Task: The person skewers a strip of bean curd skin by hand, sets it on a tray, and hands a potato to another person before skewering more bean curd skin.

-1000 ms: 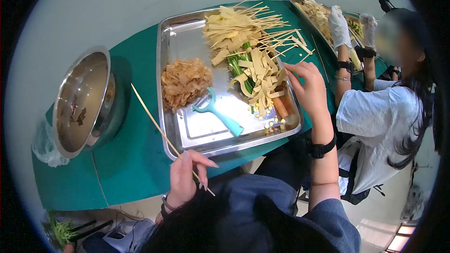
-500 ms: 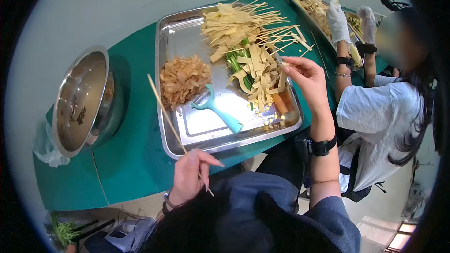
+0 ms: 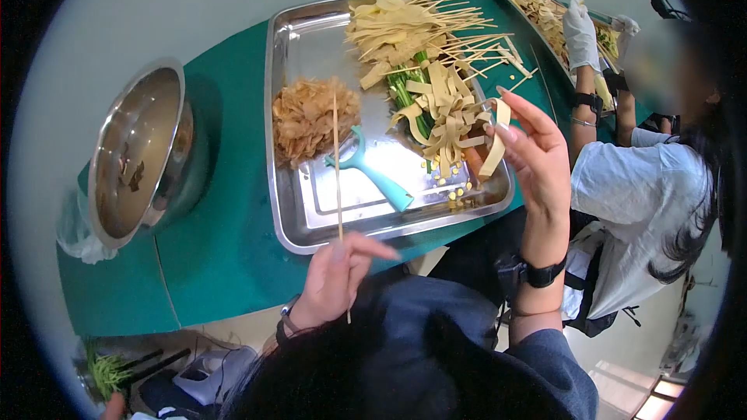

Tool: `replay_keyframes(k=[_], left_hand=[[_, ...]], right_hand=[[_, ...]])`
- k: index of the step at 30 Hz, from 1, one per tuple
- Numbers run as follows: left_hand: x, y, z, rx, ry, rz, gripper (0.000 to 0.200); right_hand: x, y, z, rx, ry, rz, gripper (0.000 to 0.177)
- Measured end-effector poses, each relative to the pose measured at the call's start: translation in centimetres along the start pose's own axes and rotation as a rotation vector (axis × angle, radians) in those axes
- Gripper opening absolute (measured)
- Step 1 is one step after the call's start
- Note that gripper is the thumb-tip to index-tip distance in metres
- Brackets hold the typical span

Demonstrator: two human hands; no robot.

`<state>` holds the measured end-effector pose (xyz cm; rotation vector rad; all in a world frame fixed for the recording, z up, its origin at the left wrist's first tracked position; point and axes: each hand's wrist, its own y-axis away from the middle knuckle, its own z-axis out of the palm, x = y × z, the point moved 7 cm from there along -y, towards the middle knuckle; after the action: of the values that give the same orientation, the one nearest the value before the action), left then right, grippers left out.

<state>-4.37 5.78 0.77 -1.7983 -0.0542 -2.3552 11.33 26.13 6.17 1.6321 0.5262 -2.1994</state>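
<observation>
A thin bamboo skewer (image 3: 338,179) is pinched in my left hand (image 3: 334,274), near the tray's front edge, its tip pointing away from me. My right hand (image 3: 537,152) pinches a flat, pale tofu-skin strip (image 3: 496,152) that hangs from the fingertips. Beside it, more pale strips (image 3: 443,113) lie in a tangle in the metal tray (image 3: 274,214), over green stalks (image 3: 406,97). A turquoise peeler (image 3: 377,177) rests in the tray, next to a heap of brown, thin slices (image 3: 307,120).
Loaded skewers (image 3: 405,19) jut over the tray's far right side. Yellow bits (image 3: 455,194) and an orange piece (image 3: 473,162) lie near its right corner. A steel bowl (image 3: 175,163) stands tilted at left. At right, a gloved co-worker (image 3: 580,31) works at another tray (image 3: 537,19).
My right hand has lifted a strip from the tangle and turned, bringing it into sight. The skewer in my left hand has swung from a leftward slant to nearly straight ahead.
</observation>
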Motion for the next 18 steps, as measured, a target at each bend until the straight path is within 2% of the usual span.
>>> replay_keyframes(k=[3,5,7,8,9,11,12,15,17,18], left_hand=[[0.6,-1.0,0.4,0.054,-0.087,0.043,0.039],[0.9,-1.9,1.0,0.057,-0.093,0.042,0.027],[1.4,-2.4,2.0,0.021,-0.136,0.006,0.023],[0.8,-2.4,2.2,0.041,-0.02,-0.063,0.018],[0.7,-2.6,2.4,0.039,-0.057,-0.038,0.018],[0.5,-2.9,2.8,0.029,-0.127,0.009,0.016],[-0.1,-2.7,2.7,0.024,-0.112,-0.053,0.015],[-0.4,-2.7,2.7,0.048,-0.065,-0.025,0.014],[-0.4,-3.0,2.9,0.092,-0.019,0.06,0.014],[-0.3,-3.0,2.9,0.115,0.003,0.103,0.014]], right_hand=[[0.0,2.5,2.5,0.018,-0.047,-0.088,0.044],[0.8,4.1,3.8,0.023,-0.027,-0.079,0.044],[1.6,5.2,5.3,-0.022,-0.046,-0.121,0.043],[1.9,5.7,6.1,-0.053,-0.063,-0.111,0.044],[2.1,6.0,6.6,-0.086,-0.029,-0.157,0.043],[2.5,6.4,7.2,-0.086,-0.087,-0.084,0.043],[2.8,6.5,7.2,-0.084,-0.084,-0.071,0.042],[3.3,6.6,6.8,-0.055,-0.144,-0.04,0.04],[3.4,6.7,6.8,-0.011,-0.283,-0.024,0.037],[4.0,6.9,6.7,-0.008,-0.331,-0.009,0.03]])
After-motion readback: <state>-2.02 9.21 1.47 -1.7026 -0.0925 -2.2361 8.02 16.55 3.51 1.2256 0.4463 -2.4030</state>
